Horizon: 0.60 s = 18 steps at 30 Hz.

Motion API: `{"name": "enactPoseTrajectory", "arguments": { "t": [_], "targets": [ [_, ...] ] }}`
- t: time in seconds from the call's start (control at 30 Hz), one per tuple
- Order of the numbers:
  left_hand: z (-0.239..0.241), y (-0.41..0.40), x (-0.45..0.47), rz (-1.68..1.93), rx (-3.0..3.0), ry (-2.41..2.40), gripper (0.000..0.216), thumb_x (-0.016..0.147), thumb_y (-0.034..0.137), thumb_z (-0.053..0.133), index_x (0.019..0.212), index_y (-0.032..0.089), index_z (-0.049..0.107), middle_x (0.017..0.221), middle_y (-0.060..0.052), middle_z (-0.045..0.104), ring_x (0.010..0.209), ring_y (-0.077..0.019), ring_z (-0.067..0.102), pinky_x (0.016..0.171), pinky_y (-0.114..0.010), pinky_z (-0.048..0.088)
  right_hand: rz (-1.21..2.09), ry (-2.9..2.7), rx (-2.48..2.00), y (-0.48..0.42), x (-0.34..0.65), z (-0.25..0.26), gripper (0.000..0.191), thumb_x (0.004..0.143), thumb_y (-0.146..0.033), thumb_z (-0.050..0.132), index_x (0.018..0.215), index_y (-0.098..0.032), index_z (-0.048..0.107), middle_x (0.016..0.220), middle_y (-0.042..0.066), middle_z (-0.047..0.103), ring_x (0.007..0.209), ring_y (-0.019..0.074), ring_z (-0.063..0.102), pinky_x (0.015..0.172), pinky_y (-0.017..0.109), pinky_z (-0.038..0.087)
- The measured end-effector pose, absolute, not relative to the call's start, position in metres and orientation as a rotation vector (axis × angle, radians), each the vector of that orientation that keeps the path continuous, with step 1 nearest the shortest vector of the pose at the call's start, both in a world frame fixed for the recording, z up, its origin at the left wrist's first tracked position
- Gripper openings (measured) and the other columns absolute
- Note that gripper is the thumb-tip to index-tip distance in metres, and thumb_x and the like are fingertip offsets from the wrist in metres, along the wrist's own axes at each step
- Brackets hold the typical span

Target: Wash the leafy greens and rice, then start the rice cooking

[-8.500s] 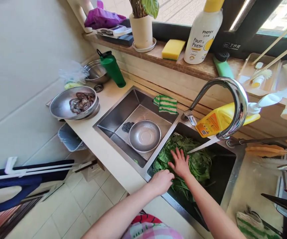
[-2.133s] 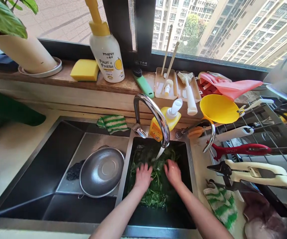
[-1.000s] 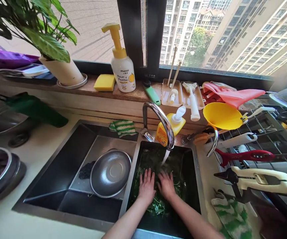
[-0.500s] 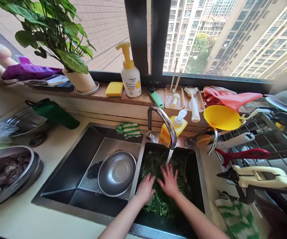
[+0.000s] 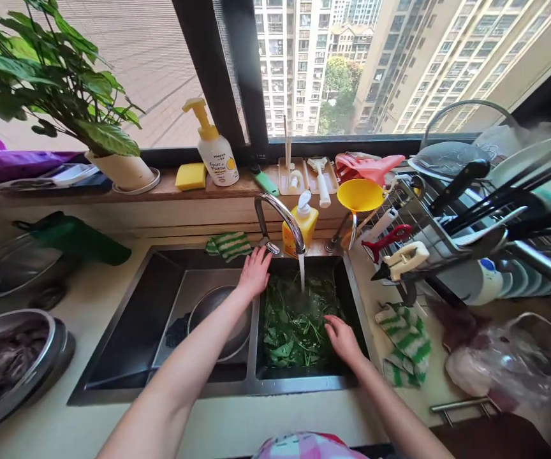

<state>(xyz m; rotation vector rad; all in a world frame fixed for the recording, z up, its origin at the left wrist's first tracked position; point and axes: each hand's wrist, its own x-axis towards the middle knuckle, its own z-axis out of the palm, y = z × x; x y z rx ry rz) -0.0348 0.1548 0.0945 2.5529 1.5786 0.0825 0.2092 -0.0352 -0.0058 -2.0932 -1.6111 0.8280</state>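
Note:
Leafy greens [image 5: 289, 331] float in water in the right basin of the double sink [image 5: 299, 385]. A stream runs onto them from the curved chrome faucet [image 5: 287, 217]. My left hand [image 5: 255, 273] is raised over the divider, its fingers stretched out at the faucet's lever [image 5: 271, 248]; whether they touch it is hard to tell. My right hand [image 5: 343, 339] hovers at the right side of the greens, fingers loosely extended and holding nothing. Partly behind my left forearm, a metal wok-shaped pan [image 5: 208, 311] lies in the left basin.
A yellow soap bottle [image 5: 307, 223] stands behind the faucet. A striped cloth [image 5: 230, 245] lies at the sink's back edge, another striped cloth [image 5: 404, 344] to the right. The dish rack [image 5: 440, 245] crowds the right side; a metal bowl [image 5: 48, 325] sits left.
My left hand has moved out of the water up to the faucet lever. My right hand has drawn back to the right side of the greens. The view has shifted right.

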Motion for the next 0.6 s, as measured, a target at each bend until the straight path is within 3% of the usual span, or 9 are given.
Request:
{"name": "enactPoseTrajectory", "arguments": {
  "t": [0.2,0.6],
  "targets": [
    [0.101,0.163,-0.03,0.094,2.626,1.604,0.055,0.082,0.014,0.046,0.136,0.016,0.038,0.152,-0.013,0.031,0.14,-0.0277,0.023,0.111,-0.057,0.018,0.747,-1.33,-2.076,-0.095,0.221,0.011,0.037,0.083,-0.035,0.043,0.105,-0.016,0.067,0.113,0.011,0.067,0.106,0.0233,0.061,0.096,0.04,0.045],
    [0.11,0.159,-0.022,0.104,2.671,1.564,0.062,0.081,0.015,0.048,0.141,0.02,0.033,0.15,-0.011,0.034,0.139,-0.0288,0.023,0.11,-0.062,0.014,0.746,-1.265,-2.076,-0.113,0.201,0.024,0.033,0.082,-0.034,0.044,0.099,-0.019,0.068,0.106,0.009,0.069,0.1,0.0219,0.063,0.092,0.037,0.047]
  ]
}}
